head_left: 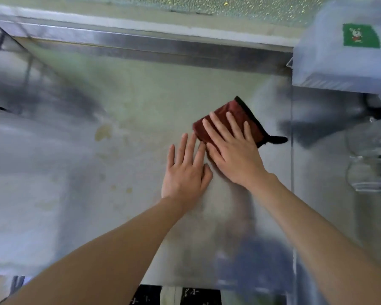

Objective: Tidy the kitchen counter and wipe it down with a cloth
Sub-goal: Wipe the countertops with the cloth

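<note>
the folded red cloth lies flat on the steel counter, toward its right edge and about midway between the far and near edges. the right hand lies spread on top of it, fingers straight, pressing and gripping nothing. the left hand rests flat on bare metal just beside the cloth, fingers straight too, its fingertips at the cloth's near-left border.

the main risk is missed dirt: a yellowish stain sits well apart from the cloth toward the left edge, with smaller spots nearer the front edge, and strokes kept on the right side would leave them. a flat palm holds only by pressure, so the cloth could slip out or unfold on slick steel, and its black tail already trails loose. a stroke carried too far right could cross the seam and knock the blurred clear items by the right edge, or the white box at the far right corner. the left hand on the surface may smear what is wiped.
</note>
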`<state>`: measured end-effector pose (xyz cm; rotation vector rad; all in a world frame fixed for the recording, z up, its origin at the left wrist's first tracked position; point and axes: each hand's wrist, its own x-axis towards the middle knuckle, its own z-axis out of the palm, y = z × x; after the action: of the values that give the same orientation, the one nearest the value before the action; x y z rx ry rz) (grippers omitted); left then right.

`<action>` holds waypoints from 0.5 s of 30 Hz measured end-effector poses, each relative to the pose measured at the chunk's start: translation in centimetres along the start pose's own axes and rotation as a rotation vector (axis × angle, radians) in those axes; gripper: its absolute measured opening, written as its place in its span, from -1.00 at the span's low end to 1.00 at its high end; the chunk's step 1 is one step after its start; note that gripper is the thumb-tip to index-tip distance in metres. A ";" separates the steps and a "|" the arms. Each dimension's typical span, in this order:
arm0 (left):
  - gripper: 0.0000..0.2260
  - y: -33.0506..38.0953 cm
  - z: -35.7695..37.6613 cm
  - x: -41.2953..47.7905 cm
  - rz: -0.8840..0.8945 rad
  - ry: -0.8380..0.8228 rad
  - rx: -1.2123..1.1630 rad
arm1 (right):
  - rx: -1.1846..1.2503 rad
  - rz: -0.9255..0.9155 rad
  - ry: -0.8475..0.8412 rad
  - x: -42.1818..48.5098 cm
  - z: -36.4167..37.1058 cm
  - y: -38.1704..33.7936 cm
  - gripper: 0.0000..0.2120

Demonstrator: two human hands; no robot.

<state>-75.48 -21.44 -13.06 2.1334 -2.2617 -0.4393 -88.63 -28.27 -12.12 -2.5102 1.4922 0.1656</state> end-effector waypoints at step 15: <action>-0.66 -7.3 -1.8 -12.1 0.043 -0.023 -0.228 | 0.598 0.293 -0.040 -12.5 1.2 -15.3 -0.45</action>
<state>-67.09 -10.22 -10.48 1.9752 -2.1457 -0.6864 -81.16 -10.23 -8.74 -1.8100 1.5933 -0.1643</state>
